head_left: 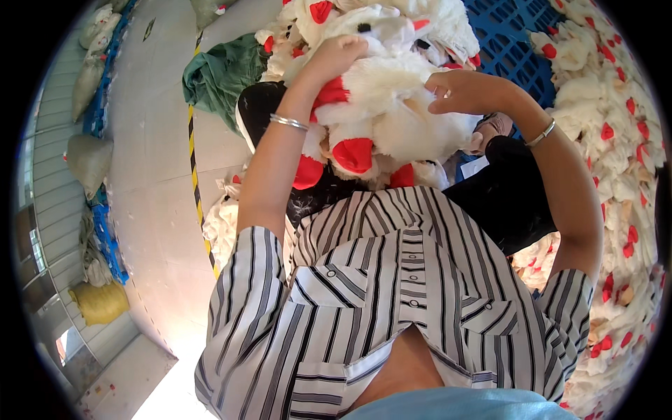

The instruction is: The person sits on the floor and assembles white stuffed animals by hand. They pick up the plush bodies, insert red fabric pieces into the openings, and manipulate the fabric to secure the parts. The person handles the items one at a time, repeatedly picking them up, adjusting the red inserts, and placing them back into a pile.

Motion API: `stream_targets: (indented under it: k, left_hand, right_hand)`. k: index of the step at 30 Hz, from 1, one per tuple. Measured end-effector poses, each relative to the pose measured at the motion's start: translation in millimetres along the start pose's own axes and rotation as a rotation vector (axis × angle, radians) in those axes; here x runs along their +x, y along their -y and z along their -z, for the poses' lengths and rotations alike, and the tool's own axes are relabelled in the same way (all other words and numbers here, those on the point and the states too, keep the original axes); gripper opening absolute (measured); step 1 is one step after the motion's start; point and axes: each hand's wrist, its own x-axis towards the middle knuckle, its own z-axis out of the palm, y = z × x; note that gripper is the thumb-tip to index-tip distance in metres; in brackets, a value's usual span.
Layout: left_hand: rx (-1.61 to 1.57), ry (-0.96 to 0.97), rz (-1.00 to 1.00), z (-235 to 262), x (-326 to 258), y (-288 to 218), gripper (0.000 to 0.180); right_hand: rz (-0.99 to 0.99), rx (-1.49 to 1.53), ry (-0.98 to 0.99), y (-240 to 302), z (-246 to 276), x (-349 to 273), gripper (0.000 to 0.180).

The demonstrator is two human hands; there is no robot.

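- The plush (399, 105) lies at 1 o'clock in the view, over the person's lap, between the two hands.
- It is white, fluffy and rumpled, and its soft folds run into neighbouring white pieces, so its exact outline cannot be told.
- Red patches (353, 155) show about its lower and left edges; the plainest is a smooth, rounded flap toward 12 o'clock.
- Above it, near 12 o'clock, a white head (381, 29) shows a black eye and a red tip pointing toward 3 o'clock; whether it belongs to the same piece cannot be told.
- The left hand (334, 59) is at 12 o'clock, its fingers bent close together against the white fur; whether they pinch it cannot be told.
- The right hand (467, 92) is between 1 and 2 o'clock, at the plush's right side, thumb set apart from the curled fingers; their grip cannot be told.
- A pale slip (474, 166) shows between 2 and 3 o'clock; any print is too small to read.
- A blue lattice (507, 35) lies beyond the right hand, a heap (616, 175) of white and red pieces at 3 o'clock, and a green cloth (220, 78) between 10 and 11.
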Motion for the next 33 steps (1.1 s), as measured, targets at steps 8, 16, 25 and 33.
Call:
stream_targets:
  k: [8, 16, 25, 33]
  left_hand:
    - [0.075, 0.077, 0.076, 25, -83, -41, 0.039]
    - [-0.067, -0.124, -0.156, 37, -89, -117, 0.017]
    - [-0.516, -0.193, -0.164, 14, -67, -161, 0.015]
    - [-0.453, -0.033, -0.2, -7, -71, -146, 0.02]
  right_hand:
    - [0.029, -0.08, 0.009, 7, 4, 2, 0.039]
    - [0.185, 0.224, -0.41, 45, 32, 6, 0.036]
    - [0.446, 0.349, -0.526, 62, 61, -8, 0.014]
    - [0.257, 0.442, -0.426, 33, 72, -27, 0.012]
